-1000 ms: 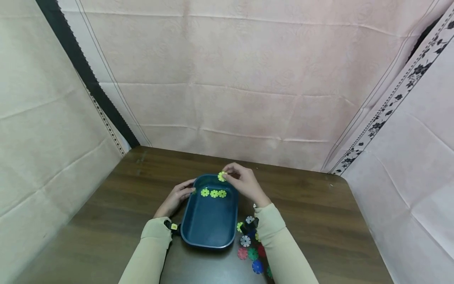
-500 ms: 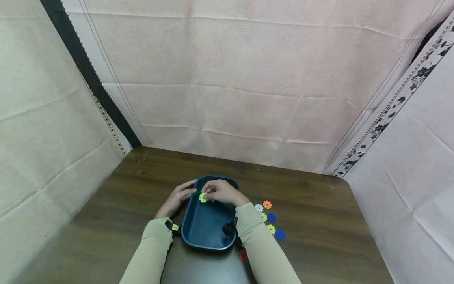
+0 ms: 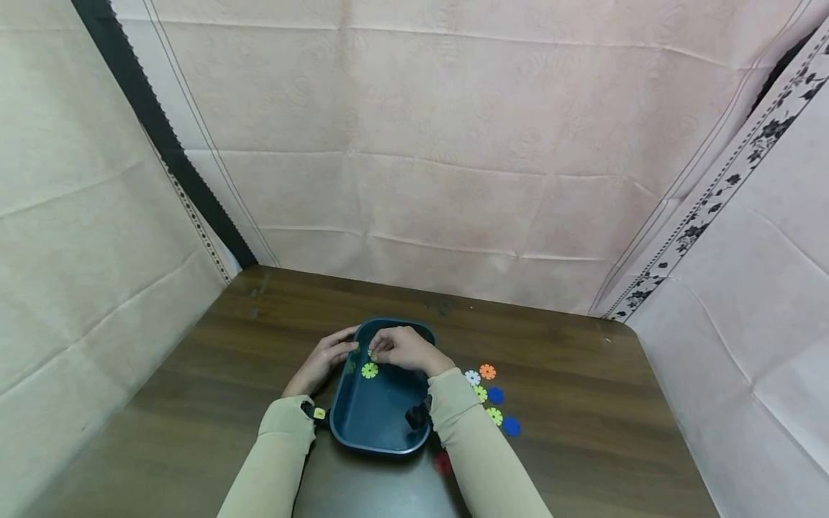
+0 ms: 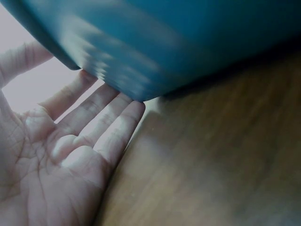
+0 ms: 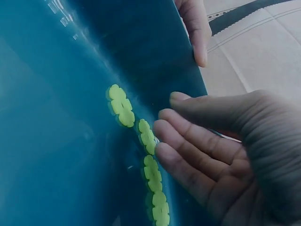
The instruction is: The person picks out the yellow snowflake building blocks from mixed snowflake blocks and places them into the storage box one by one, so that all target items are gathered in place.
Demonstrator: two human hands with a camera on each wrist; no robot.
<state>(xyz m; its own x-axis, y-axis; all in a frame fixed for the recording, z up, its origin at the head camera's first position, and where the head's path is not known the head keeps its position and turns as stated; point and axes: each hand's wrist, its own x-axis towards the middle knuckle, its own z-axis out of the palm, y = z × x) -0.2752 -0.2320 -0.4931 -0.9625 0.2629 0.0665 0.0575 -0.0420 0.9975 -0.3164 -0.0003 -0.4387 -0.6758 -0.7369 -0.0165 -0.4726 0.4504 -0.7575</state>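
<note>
A blue-green rectangular tray (image 3: 382,414) stands on the table. My left hand (image 3: 324,363) is at its left side; in the left wrist view its fingers (image 4: 108,117) are fairly straight and touch the tray's outer wall. My right hand (image 3: 406,350) is inside the tray, over its far half. Its fingers (image 5: 188,146) are loosely bent and apart from the thumb, with nothing visibly held. By the fingertips lie several yellow notched flower-shaped discs (image 5: 153,174) in a row, with another yellow disc (image 5: 121,106) beside it. The right hand hides most of these in the head view.
On the table right of the tray lie loose discs, among them an orange disc (image 3: 487,371), a white disc (image 3: 473,378) and a blue disc (image 3: 511,426). My right sleeve hides part of the pile. Cloth walls (image 3: 414,144) surround the table.
My right hand has moved left and down from the tray's far right corner with a yellow disc, which it has let go inside the tray. The left hand has stayed put.
</note>
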